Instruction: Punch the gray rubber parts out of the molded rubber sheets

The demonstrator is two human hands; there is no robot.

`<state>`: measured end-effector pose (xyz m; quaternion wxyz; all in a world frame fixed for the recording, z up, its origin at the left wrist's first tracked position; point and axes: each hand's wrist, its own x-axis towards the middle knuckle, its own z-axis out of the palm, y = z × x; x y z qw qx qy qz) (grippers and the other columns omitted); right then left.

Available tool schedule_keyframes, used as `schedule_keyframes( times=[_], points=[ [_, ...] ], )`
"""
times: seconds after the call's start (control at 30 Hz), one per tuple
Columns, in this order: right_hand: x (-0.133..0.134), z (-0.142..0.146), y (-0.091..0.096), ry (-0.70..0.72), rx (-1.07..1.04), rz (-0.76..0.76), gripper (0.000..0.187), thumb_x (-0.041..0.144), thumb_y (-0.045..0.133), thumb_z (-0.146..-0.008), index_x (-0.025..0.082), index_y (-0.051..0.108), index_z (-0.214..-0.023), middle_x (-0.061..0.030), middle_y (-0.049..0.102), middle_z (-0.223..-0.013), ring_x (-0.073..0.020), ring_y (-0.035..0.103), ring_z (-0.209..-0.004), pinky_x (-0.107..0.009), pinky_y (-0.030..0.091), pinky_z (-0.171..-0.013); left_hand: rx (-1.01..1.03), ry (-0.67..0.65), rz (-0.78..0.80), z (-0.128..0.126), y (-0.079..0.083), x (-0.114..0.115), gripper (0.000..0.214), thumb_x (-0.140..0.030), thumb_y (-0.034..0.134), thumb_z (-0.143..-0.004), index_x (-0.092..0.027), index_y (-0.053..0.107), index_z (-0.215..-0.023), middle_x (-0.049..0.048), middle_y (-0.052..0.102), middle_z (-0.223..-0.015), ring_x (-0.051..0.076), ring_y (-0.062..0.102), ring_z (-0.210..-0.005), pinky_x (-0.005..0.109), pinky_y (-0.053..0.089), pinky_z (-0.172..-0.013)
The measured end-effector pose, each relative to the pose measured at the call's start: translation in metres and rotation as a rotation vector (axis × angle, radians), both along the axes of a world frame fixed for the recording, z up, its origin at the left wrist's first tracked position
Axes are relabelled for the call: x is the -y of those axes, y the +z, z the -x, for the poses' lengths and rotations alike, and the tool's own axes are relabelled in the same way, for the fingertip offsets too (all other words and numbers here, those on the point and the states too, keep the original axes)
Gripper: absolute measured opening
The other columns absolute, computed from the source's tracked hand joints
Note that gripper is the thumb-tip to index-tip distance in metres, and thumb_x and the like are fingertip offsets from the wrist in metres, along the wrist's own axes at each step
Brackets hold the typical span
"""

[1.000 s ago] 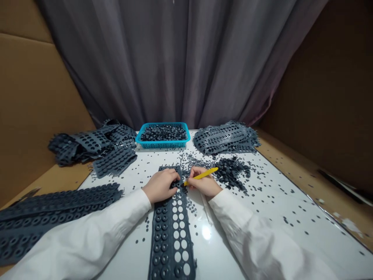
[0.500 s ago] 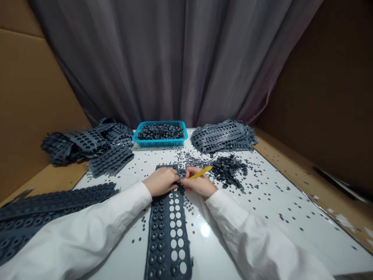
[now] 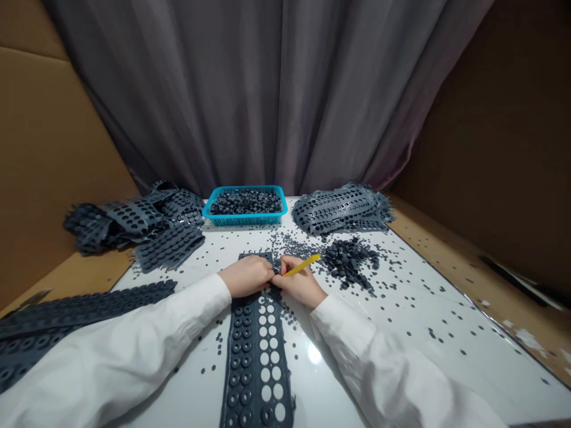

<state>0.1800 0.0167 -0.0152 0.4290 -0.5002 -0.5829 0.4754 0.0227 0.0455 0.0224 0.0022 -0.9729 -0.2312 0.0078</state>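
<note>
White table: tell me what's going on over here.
A person's left hand is on a dark strip, and the right hand, close beside it, holds a slim yellow tool. The strip's left columns have rings; its right ones are mostly open holes. A dark heap lies to the right, and a blue basket beyond holds many small dark pieces.

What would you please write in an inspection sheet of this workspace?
Surface: glossy white tabletop, small round grey discs scattered.
Job's things: long grey rubbery strip with rings and holes; slim yellow tool.
Clutter: loose black pieces heaped; blue plastic basket, filled; perforated grey strips piled.
Grippers: left hand on strip, fingertips partly hidden; right hand grips tool.
Cables: nothing seen.
Surroundings: grey fabric curtain behind, brown cardboard walls at sides.
</note>
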Motion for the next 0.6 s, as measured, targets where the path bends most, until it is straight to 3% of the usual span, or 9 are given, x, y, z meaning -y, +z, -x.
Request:
schedule_keyframes(
  times=[0.27, 0.47, 0.6],
  points=[
    [0.002, 0.000, 0.001, 0.004, 0.015, -0.003, 0.025, 0.012, 0.057, -0.056, 0.020, 0.034, -0.053, 0.0101, 0.038, -0.040, -0.0068, 0.042, -0.036, -0.017, 0.027, -0.036, 0.037, 0.018, -0.022, 0.005, -0.004, 0.001, 0.012, -0.019, 0.051, -0.085, -0.015, 0.061, -0.079, 0.0061, 0.063, -0.079, 0.020, 0.058, -0.078, 0.030, 0.044, -0.073],
    [0.001, -0.001, -0.002, 0.028, -0.010, -0.008, 0.026, 0.015, 0.059, -0.058, 0.020, 0.034, -0.054, 0.0099, 0.040, -0.040, -0.0073, 0.042, -0.036, -0.017, 0.027, -0.036, 0.145, 0.085, 0.154, 0.008, 0.004, -0.004, 0.008, -0.019, 0.054, -0.082, -0.018, 0.061, -0.078, 0.0025, 0.063, -0.079, 0.016, 0.057, -0.077, 0.024, 0.042, -0.067],
    [0.001, -0.001, -0.001, 0.015, 0.031, -0.022, 0.026, 0.013, 0.058, -0.058, 0.020, 0.033, -0.053, 0.0098, 0.039, -0.039, -0.0070, 0.042, -0.036, -0.017, 0.026, -0.037, 0.149, 0.104, 0.181, 0.009, 0.004, -0.005, 0.010, -0.020, 0.053, -0.082, -0.018, 0.062, -0.079, 0.0025, 0.063, -0.078, 0.017, 0.057, -0.078, 0.025, 0.041, -0.067]
  ],
)
